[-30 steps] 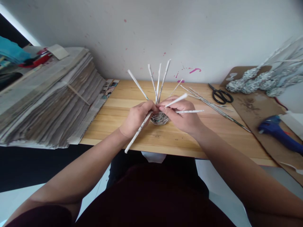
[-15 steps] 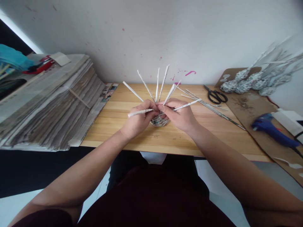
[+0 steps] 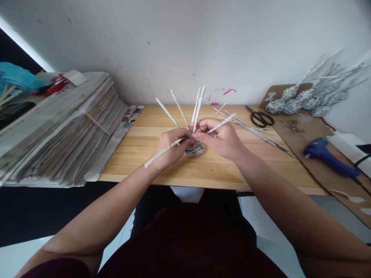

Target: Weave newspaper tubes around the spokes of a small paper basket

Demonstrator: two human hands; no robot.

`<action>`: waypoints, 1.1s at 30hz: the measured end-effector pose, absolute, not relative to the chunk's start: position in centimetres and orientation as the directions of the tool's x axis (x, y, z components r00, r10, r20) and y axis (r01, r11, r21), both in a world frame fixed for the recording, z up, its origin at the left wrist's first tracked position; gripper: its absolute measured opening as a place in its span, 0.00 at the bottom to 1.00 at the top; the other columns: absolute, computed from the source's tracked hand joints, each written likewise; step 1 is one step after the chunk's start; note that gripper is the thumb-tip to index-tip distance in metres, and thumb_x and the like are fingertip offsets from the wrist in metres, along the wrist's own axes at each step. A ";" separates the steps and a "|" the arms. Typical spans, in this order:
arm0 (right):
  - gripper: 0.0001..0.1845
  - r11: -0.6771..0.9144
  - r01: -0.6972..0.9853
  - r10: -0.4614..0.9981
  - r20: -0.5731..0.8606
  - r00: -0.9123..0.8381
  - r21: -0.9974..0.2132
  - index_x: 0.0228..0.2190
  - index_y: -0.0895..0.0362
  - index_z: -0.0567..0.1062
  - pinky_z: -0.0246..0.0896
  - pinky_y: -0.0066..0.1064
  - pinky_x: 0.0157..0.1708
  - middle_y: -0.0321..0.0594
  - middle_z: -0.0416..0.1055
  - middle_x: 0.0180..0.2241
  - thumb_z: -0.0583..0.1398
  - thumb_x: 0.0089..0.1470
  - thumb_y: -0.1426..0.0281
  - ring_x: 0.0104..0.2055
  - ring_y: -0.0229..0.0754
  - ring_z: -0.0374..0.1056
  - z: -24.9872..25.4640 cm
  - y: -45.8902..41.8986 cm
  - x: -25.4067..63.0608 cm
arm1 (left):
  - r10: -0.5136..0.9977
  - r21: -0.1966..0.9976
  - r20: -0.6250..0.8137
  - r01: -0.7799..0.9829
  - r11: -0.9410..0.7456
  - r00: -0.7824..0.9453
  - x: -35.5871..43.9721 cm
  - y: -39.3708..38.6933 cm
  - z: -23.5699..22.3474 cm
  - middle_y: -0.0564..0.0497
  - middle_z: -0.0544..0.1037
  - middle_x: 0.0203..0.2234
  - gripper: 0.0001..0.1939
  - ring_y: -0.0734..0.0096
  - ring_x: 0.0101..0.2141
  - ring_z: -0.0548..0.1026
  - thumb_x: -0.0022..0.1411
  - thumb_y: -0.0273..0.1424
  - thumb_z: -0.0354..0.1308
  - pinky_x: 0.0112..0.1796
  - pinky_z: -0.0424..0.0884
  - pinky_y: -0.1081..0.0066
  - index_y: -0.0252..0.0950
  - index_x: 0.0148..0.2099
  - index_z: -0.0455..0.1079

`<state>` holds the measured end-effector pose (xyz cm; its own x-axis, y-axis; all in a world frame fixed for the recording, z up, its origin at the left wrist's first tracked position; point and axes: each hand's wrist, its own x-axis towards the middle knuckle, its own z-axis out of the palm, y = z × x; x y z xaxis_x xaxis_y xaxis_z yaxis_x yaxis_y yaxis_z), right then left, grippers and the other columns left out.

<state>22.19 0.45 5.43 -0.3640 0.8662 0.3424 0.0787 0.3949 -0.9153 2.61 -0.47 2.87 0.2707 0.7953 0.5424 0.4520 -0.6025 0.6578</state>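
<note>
While the left hand (image 3: 173,146) and right hand (image 3: 222,139) are clamped at its rim, the woven piece (image 3: 195,150) is held over the table (image 3: 139,156); its low body seems formed, but spokes (image 3: 197,114) are left unwoven, loose strips (image 3: 261,135) unused.

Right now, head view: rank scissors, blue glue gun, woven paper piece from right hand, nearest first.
From the right hand:
1. Woven paper piece: at the fingertips, on the left.
2. Scissors: right and farther back.
3. Blue glue gun: far right.
</note>
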 end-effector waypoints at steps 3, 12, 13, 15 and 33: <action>0.10 0.359 0.124 0.892 0.301 -0.337 -0.925 0.35 0.56 0.79 0.68 0.33 0.36 0.38 0.79 0.34 0.70 0.52 0.65 0.34 0.39 0.72 5.4 0.9 22.8 | 0.796 0.674 0.541 0.426 -0.604 0.272 2.6 -0.4 2.6 0.52 0.81 0.30 0.03 0.72 0.31 0.77 0.65 0.26 0.62 0.35 0.72 0.72 0.36 0.37 0.76; 0.04 0.409 0.344 0.893 0.292 -0.343 -0.845 0.30 0.56 0.77 0.59 0.31 0.29 0.35 0.76 0.27 0.65 0.57 0.69 0.28 0.37 0.68 3.9 0.9 23.1 | 0.804 0.710 0.533 0.379 -0.594 0.263 2.5 -0.1 2.1 0.51 0.80 0.35 0.03 0.72 0.36 0.78 0.66 0.25 0.60 0.41 0.73 0.72 0.36 0.39 0.74; 0.04 0.429 0.366 0.888 0.312 -0.336 -0.826 0.30 0.56 0.77 0.58 0.31 0.30 0.34 0.76 0.27 0.65 0.57 0.69 0.28 0.36 0.67 3.7 0.8 23.2 | 0.800 0.706 0.538 0.378 -0.599 0.265 2.5 -0.2 2.1 0.51 0.80 0.35 0.03 0.72 0.36 0.77 0.66 0.25 0.60 0.41 0.73 0.73 0.36 0.39 0.74; 0.04 0.484 0.395 0.868 0.373 -0.327 -0.781 0.31 0.55 0.77 0.57 0.31 0.30 0.33 0.75 0.26 0.64 0.59 0.70 0.27 0.36 0.65 3.7 0.7 23.3 | 0.789 0.683 0.545 0.395 -0.614 0.284 2.5 -0.3 2.2 0.52 0.80 0.34 0.04 0.73 0.34 0.77 0.66 0.23 0.58 0.40 0.72 0.74 0.36 0.40 0.73; 0.08 0.440 0.313 0.898 0.403 -0.179 -0.842 0.34 0.53 0.84 0.73 0.33 0.37 0.38 0.85 0.35 0.63 0.58 0.75 0.34 0.41 0.79 3.5 0.5 21.9 | 0.760 0.630 0.561 0.427 -0.649 0.327 2.4 -0.6 2.0 0.51 0.82 0.35 0.03 0.72 0.35 0.79 0.67 0.27 0.62 0.39 0.73 0.74 0.37 0.42 0.76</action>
